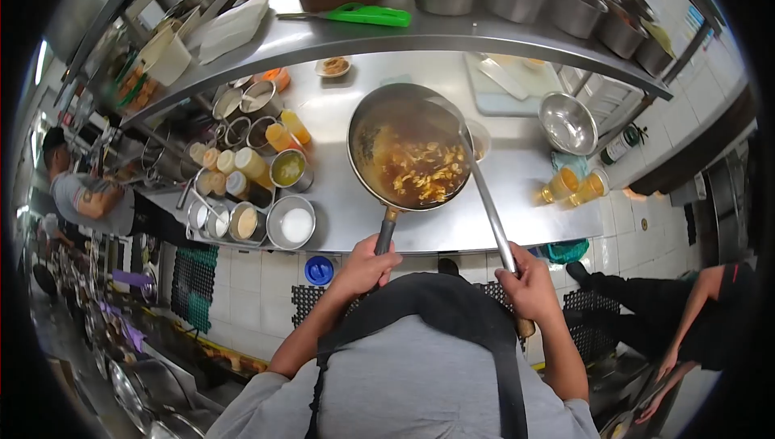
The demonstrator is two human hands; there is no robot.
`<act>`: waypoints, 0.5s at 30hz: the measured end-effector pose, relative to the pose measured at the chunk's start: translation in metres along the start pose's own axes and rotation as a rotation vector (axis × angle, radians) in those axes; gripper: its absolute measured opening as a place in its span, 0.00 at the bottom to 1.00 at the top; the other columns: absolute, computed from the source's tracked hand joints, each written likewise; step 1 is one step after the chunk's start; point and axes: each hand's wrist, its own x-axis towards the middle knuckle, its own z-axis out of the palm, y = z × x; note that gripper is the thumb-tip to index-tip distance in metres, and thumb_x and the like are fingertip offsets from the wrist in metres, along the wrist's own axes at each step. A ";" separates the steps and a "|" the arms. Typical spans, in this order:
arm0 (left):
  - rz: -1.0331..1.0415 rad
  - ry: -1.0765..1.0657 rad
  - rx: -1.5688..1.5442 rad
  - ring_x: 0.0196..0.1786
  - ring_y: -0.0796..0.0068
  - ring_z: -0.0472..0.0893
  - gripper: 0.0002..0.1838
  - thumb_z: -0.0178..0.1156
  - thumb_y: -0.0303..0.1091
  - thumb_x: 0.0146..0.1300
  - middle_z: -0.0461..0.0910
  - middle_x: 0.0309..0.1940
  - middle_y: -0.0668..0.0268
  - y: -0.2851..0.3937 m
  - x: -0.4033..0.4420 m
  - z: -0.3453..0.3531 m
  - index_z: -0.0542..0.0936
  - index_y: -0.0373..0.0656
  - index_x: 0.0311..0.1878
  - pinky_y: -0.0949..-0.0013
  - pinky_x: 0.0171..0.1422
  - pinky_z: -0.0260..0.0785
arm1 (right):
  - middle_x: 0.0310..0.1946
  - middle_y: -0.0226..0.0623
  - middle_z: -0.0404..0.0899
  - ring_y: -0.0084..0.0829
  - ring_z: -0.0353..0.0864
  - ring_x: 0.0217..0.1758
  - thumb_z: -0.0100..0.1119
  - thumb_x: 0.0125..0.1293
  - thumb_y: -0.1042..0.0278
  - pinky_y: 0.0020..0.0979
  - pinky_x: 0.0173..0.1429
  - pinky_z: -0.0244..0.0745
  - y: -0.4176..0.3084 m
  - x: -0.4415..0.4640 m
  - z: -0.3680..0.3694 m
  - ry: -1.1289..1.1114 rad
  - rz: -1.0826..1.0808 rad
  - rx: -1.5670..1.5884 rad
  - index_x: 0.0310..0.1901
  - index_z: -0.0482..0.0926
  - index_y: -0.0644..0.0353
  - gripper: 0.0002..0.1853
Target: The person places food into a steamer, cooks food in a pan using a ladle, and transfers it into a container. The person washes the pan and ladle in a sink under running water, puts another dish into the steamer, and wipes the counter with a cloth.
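Note:
My left hand point(367, 268) is closed around the dark handle of a round pan point(379, 100), held over the steel counter. Inside the pan lies brown sauce with yellowish pieces point(424, 171), mostly toward its lower right. My right hand point(529, 284) grips a long metal ladle point(487, 197) near its wooden end. The ladle's shaft crosses the pan's right rim, and its head is inside the pan at the upper right. Partly behind the pan's right side is a small pale bowl point(480, 140).
Squeeze bottles point(253, 166) and a bowl of white powder point(291, 223) stand left. A steel bowl point(568, 123), amber cups point(575, 187) and a cutting board point(514, 88) are right. A shelf point(452, 42) with pots spans above. Other people stand at both sides.

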 end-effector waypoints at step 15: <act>-0.046 0.101 -0.060 0.18 0.80 0.74 0.09 0.65 0.29 0.66 0.73 0.21 0.72 -0.017 -0.002 0.008 0.72 0.43 0.40 0.72 0.22 0.64 | 0.24 0.32 0.75 0.26 0.74 0.14 0.58 0.73 0.69 0.27 0.18 0.69 -0.014 0.026 -0.024 -0.613 0.349 0.811 0.67 0.73 0.70 0.24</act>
